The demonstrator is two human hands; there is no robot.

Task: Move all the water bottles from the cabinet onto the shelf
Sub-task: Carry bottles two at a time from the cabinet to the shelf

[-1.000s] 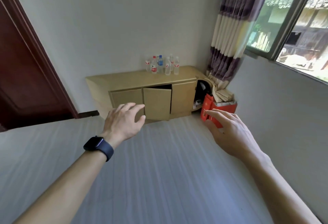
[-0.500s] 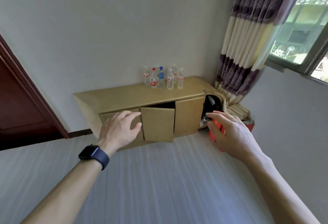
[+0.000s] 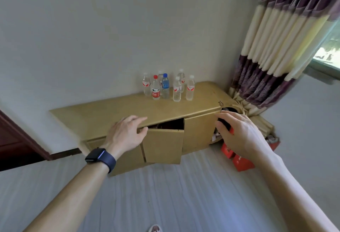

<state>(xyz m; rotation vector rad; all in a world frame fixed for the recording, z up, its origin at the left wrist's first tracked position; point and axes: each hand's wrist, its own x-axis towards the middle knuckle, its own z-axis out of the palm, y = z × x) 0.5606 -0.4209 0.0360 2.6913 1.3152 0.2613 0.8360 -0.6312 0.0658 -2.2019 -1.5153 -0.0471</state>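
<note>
**Trainee:** Where do the water bottles [image 3: 166, 87] stand?

**Operator:** I see them upright in a tight cluster on top of the cabinet [image 3: 114, 110], towards its back right, close to the wall. One has a red cap and label [image 3: 155, 90] and one a blue cap [image 3: 165, 86]. The rest are clear with white caps. I judge they are grouped at the back so that they stay clear of the front edge.

**Trainee:** And the hands?

**Operator:** My left hand [image 3: 127, 133], the one with the watch [image 3: 100, 157] at its wrist, lies in view over the cabinet's front edge, by the top corner of the middle door [image 3: 162, 145]. Its fingers are loosely extended and hold nothing. I cannot tell whether they touch the wood. My right hand [image 3: 239, 136] reaches towards the cabinet's right end, with fingers relaxed, slightly spread and empty.

**Trainee:** Why are both held forward and empty?

**Operator:** In my judgement this is the approach, with both palms free to take bottles. None has been lifted yet.

**Trainee:** Is anything in the way?

**Operator:** The middle door hangs ajar, with dark contents behind it that I cannot make out. Red boxes [image 3: 241, 163] sit on the floor beside the right end, below the curtain [image 3: 276, 57]. I cannot identify a shelf in this view, so the destination is unconfirmed. The bottles stand packed together, so one could be knocked over when its neighbour is taken.
</note>
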